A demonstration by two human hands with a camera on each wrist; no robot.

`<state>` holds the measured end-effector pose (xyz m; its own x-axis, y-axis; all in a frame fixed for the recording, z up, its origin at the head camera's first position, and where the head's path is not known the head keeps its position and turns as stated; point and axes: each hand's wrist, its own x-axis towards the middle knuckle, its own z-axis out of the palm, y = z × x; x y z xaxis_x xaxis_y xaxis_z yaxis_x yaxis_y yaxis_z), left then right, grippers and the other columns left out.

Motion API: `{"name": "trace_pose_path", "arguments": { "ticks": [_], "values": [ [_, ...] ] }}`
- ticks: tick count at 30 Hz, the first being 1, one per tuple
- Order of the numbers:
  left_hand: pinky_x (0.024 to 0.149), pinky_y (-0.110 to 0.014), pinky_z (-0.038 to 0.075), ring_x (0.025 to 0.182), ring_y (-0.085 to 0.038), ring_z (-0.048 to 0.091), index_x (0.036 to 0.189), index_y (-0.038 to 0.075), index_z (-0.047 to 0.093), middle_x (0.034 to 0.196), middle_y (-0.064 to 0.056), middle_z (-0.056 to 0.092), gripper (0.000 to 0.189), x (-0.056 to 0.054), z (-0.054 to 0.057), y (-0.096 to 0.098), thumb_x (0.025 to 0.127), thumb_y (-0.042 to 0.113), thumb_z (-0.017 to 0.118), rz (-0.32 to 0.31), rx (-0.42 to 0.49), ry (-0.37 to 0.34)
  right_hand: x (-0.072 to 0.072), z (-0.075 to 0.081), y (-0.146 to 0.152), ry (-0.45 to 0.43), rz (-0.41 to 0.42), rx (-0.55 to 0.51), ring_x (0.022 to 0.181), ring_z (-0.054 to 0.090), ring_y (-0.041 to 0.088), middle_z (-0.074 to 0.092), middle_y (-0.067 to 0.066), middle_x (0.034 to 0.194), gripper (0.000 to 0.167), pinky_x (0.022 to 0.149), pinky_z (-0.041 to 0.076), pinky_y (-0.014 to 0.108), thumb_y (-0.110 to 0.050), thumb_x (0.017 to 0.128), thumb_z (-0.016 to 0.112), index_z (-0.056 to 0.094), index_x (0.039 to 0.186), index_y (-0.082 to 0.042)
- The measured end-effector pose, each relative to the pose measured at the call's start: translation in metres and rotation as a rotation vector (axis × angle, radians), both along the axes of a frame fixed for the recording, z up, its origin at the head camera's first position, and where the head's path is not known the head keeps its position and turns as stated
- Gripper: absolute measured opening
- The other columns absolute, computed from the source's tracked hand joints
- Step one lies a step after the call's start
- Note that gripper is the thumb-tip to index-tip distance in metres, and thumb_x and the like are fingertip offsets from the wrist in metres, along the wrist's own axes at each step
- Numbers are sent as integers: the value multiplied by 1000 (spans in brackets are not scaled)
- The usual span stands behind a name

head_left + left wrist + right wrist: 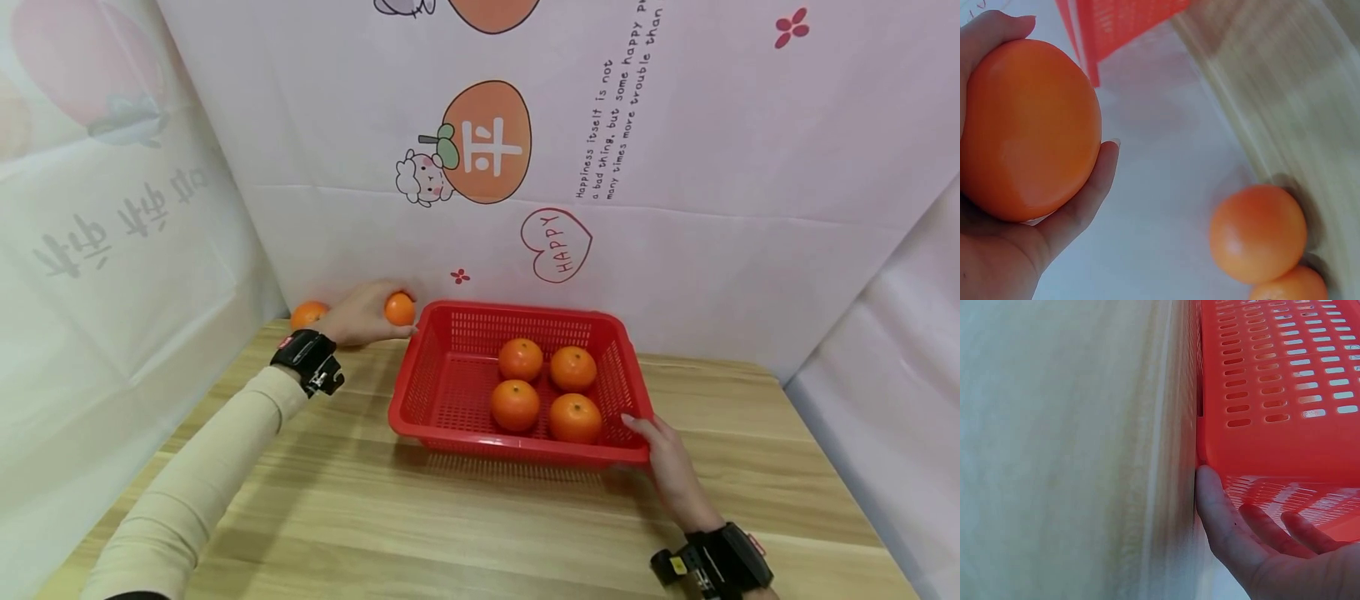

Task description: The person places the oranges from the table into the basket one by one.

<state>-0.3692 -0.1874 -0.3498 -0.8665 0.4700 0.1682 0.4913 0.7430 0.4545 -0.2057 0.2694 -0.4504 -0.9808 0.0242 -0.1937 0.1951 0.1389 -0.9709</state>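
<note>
An orange (400, 309) sits in the grip of my left hand (365, 315), just beside the far left corner of the red basket (517, 447). In the left wrist view, the thumb and fingers wrap round the held orange (1032, 131). My right hand (672, 475) holds the basket at its near right corner, thumb over the rim. The right wrist view shows fingers (1217, 506) against the basket's outer wall (1260, 447). Several oranges (515, 405) lie in the basket's middle and right part.
Behind the left wrist an orange (308, 314) rests at the table's back left. Two loose oranges (1258, 234) appear in the left wrist view. A printed white sheet (712, 283) rises behind the wooden table (450, 533); white sheets flank both sides.
</note>
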Motion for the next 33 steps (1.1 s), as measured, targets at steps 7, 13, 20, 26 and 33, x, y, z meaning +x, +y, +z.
{"name": "trace_pose_path", "arguments": {
  "ticks": [7,13,20,26,33],
  "values": [
    [101,-46,55,116,-25,61,128,13,65,128,-6,68,51,4,8,16,86,35,85,-36,0,-5,0,1,1,-2,26,32,108,67,2,43,21,161,60,89,56,17,-34,113,38,25,167,-11],
    [104,-50,55,122,-28,61,134,9,63,135,-10,65,59,5,9,27,87,37,84,-70,-46,16,0,2,0,2,30,38,107,67,2,44,21,161,60,89,56,17,-35,114,37,26,167,-11],
    [105,-48,56,124,-29,62,133,7,64,139,-12,65,60,3,12,45,86,38,85,-117,-92,72,0,3,-1,-9,14,16,107,66,1,46,19,159,59,89,56,17,-33,113,39,27,166,-10],
    [99,-42,58,119,-27,63,130,9,65,136,-10,64,56,2,12,57,84,34,86,-159,-93,85,0,1,-1,-12,-6,-18,104,68,4,55,13,148,57,86,58,20,-27,113,41,30,164,-7],
    [92,-36,59,111,-23,62,129,12,65,125,-5,65,53,2,16,70,86,35,85,-182,-123,90,0,0,0,-14,-5,-7,105,68,4,52,18,152,58,87,58,20,-30,113,40,29,165,-7]
  ]
}}
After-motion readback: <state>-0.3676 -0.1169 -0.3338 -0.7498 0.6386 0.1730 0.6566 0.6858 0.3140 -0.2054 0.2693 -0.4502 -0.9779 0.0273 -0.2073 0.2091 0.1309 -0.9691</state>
